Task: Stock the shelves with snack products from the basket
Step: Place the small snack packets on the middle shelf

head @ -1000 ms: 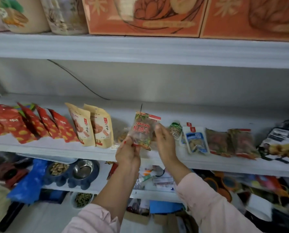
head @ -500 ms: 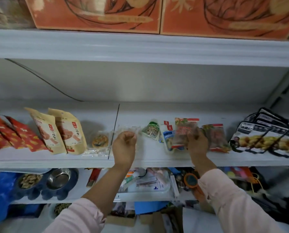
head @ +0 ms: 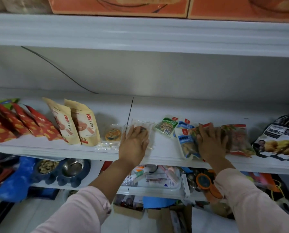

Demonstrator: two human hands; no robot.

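— What kind of premises is recorded?

— A small shop or its stockroom is indicated; which of the two cannot be told. White shelves [head: 56,148] are fitted in tiers against a wall [head: 157,73].

— On what is that finding based?

— Packaged snacks are laid out by kind on the middle shelf: red packets [head: 22,125], two tan pouches [head: 76,123], clear-wrapped cakes [head: 112,135], a green packet [head: 165,126], blue packets [head: 185,143], black bags [head: 278,132]. Like goods are grouped together. Orange cartons [head: 120,5] are stored above. Pet bowls [head: 72,167] and a tray [head: 150,191] of mixed small goods are kept below.
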